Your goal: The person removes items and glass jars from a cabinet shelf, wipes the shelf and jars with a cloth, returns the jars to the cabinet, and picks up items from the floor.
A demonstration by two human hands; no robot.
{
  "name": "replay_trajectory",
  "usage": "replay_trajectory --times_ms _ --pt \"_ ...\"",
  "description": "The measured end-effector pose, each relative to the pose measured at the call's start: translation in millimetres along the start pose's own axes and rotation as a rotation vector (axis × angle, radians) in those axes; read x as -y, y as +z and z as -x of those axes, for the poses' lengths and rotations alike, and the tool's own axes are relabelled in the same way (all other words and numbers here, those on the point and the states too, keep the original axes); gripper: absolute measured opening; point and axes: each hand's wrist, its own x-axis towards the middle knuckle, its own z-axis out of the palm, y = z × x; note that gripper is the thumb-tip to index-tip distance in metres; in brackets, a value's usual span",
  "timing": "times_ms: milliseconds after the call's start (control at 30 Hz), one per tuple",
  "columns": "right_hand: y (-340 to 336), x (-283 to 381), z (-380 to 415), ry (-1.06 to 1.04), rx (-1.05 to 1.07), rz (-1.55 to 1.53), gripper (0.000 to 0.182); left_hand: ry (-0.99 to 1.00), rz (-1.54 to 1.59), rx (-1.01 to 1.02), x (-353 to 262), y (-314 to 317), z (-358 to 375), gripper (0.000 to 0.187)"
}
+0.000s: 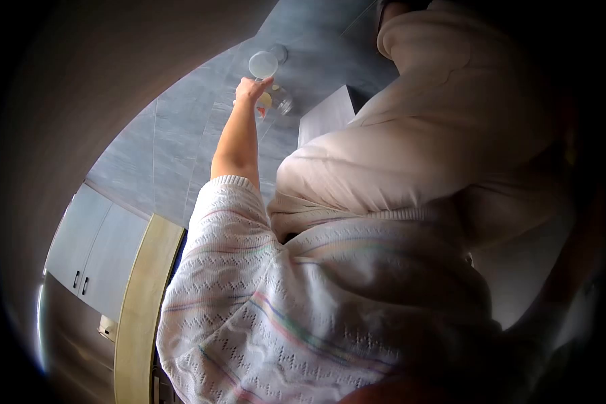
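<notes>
So the person is bent right over, and their left hand [252,89] is stretched way out to a small glass jar [278,101] down on the grey tiled floor [155,155]. It's just past their knees and beside a white box-shaped thing [324,116]. The fingers are curled in and bunched against the jar, but it's tiny and a bit blurry at that range, so there's no telling if the hand actually has a grip or is only resting on it. The right hand isn't in shot at all. There's a round clear disc [263,64] just beyond the fingers, maybe the lid or a second glass. The jar looks tipped over rather than upright, with something yellow and reddish inside or on it. The risks look pretty obvious: it's glass on hard tile at full arm's stretch, so a weak pinch could let it slip and crack. A nudge could send the jar rolling off out of reach. If it's open, whatever is in it could spill on the floor. The long knitted sleeve [222,215] is pushed back, so at least it won't drag. As for writing, nothing is readable. If the jar has a label, it's too small to make out, and the cupboards [91,252] at the lower left are plain.
</notes>
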Motion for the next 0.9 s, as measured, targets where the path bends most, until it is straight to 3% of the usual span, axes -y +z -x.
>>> replay_trajectory --times_ms 67,167,233,333,400,533,667,733,800,900 --pt "-1.1 -4.5 -0.6 0.02 0.015 0.036 0.042 0.036 0.147 0.0 -2.0 -1.1 0.8 0.077" --pt "5.7 1.3 -27.2 0.036 0.064 0.135 0.042 0.076 0.301 -0.053 4.9 13.2 -2.6 0.058" --pt "2.6 2.3 -49.2 0.061 0.096 0.192 0.043 0.046 0.547 0.053 -12.1 -9.1 34.4 0.055" --pt "-0.4 -1.1 -74.9 0.079 0.128 0.287 0.043 0.001 0.782 0.326 -5.6 -26.6 36.8 0.047" --pt "7.1 -1.1 -71.7 -0.043 0.099 0.375 0.043 -0.025 0.964 0.616 1.6 -26.9 38.1 0.036" --pt "0.3 13.7 -59.2 -0.084 0.046 0.2 0.046 -0.028 1.275 0.872 -6.4 -42.5 63.2 0.034" --pt "-24.2 0.5 4.2 -0.105 0.018 0.027 0.049 -0.225 1.377 0.721 37.6 -18.3 68.0 0.051" --pt "-36.0 7.5 26.2 -0.128 0.012 -0.037 0.05 -0.237 1.422 0.887 36.4 -20.5 74.2 0.056" --pt "-50.6 17.7 43.1 -0.156 -0.001 -0.093 0.051 -0.067 1.292 0.942 17.4 -24.5 99.0 0.067" --pt "-85.9 35.7 65.5 -0.192 0.02 -0.124 0.054 0.149 1.379 1.106 -3.3 -28.5 118.8 0.07"
